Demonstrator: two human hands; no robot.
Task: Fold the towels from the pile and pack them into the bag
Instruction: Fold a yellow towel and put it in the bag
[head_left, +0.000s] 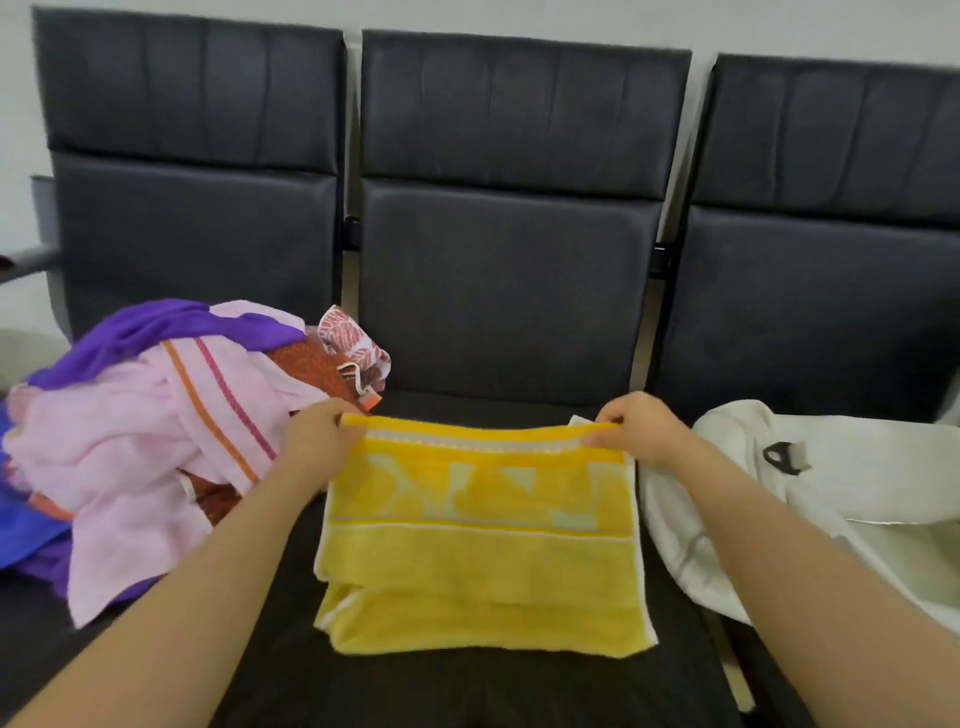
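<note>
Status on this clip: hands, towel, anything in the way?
Both busy: left hand and right hand each pinch a far corner of the yellow towel, part-folded on the seat. Unfolded pile left, white bag right. Nothing between towel and bag.

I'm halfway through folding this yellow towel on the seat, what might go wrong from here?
The left hand and right hand pinch the yellow towel only at its far edge; a slip could skew the fold. The pile crowds the left hand and might get dragged. The bag lies slumped, so packing may rumple the towel.
</note>
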